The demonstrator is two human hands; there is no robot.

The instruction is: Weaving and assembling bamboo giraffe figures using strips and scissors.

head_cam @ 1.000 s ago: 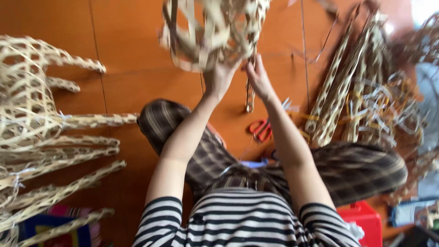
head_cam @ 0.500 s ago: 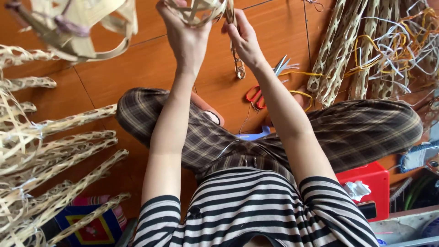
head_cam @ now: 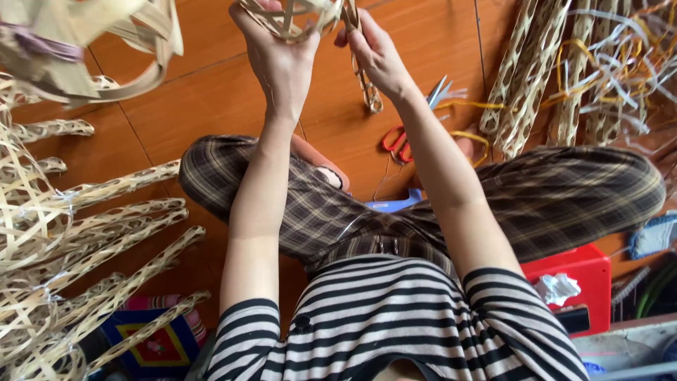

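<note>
Woven bamboo piece [head_cam: 289,15] in closed grip of both raised hands, left hand [head_cam: 278,60], right hand [head_cam: 374,53]

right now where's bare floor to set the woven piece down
Bare floor lies between the left forearm and the woven shapes at the left, and a smaller patch between both forearms above the knees. It is crowded by the scissors and woven tubes at the right.

Shirt [head_cam: 395,317] black-white striped; trousers [head_cam: 564,197] brown plaid; scissors [head_cam: 396,141] red-handled; floor [head_cam: 233,92] orange; box [head_cam: 575,275] red.
</note>
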